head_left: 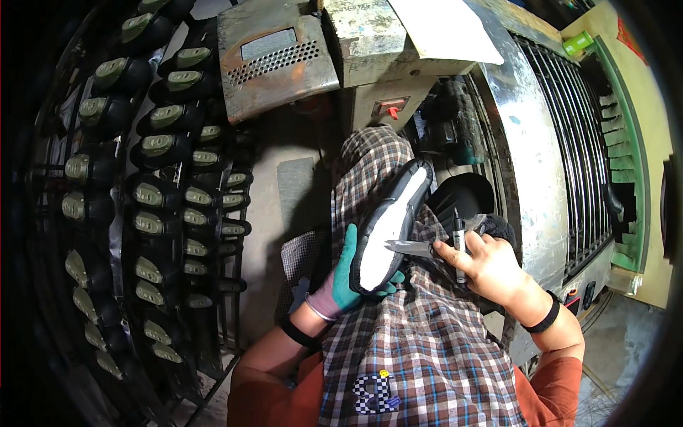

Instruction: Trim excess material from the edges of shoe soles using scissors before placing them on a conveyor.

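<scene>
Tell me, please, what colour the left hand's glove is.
The glove is teal green, turning pinkish lower down; clearest in the head view.

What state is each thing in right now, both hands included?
Shoe: white face up, toe-to-heel length slanting across the picture.
Blade: bare, over the white face; contact unclear.
Marker: held beside the blade; capped or not, unclear.
Left hand: gloved, gripping the shoe.
Right hand: bare, holding blade and marker.
Racked shoes: standing in rows.
Red knob: setting unclear.

a plaid apron (441,341) covers rust-red sleeves (260,398).
</scene>
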A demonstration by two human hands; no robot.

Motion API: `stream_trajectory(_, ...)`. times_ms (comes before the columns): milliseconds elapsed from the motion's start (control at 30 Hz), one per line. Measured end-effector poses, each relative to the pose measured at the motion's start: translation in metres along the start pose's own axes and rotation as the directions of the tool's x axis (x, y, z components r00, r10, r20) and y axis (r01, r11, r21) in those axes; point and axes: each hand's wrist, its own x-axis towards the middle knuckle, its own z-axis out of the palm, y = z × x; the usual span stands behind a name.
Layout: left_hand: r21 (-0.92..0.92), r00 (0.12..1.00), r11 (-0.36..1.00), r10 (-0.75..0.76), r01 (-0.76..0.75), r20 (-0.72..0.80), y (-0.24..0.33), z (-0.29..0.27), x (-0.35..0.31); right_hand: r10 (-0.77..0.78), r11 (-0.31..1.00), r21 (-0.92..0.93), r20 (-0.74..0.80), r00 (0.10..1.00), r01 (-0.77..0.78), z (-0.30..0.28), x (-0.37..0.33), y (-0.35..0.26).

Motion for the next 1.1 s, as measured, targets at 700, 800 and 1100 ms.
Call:
stream_trajectory(700,0.183,0.997,0.983,0.03,-0.015,-0.076,0.002,0.007,-0.003,0.098,0.949,0.312,-0.181,0.979,-0.037,0.021,0.01,-0.013)
stream_trajectory(800,0.269,0.967,0.959,0.146,-0.086,-0.211,-0.003,0.03,-0.001,-0.006,0.996,0.089,-0.063,0.998,0.011,0.01,-0.001,-0.015)
stream_trajectory(1100,0.347,0.98,0.935,0.131,-0.072,-0.151,-0.002,0.018,-0.004,-0.055,0.984,-0.171,-0.003,0.998,0.053,-0.01,0.0,-0.034)
